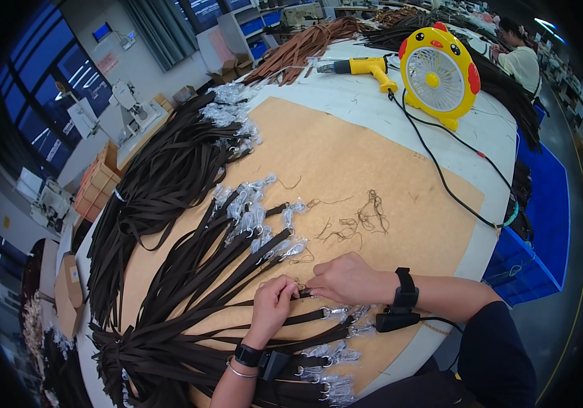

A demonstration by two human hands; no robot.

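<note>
My left hand (273, 306) is closed, thumb against bent fingers, on the end of a dark brown strap (303, 294). Just to its right, my right hand (349, 277) pinches the same strap end; its fingertips partly cover the spot. More dark straps (203, 262) fan out from a gathered bunch at lower left, on both sides of my left forearm. Metal clasps in clear plastic wrap (244, 211) tip many of them. Loose thread scraps (352, 223) lie beyond my hands on a tan paper sheet (346, 153).
A thick strap bundle (162, 177) lies at left. Farther back are a yellow heat gun (367, 66), a yellow chick-shaped fan (434, 80) with a black cable, and reddish-brown straps (312, 44). A blue crate (533, 238) stands by the right edge; another person (519, 61) is far right.
</note>
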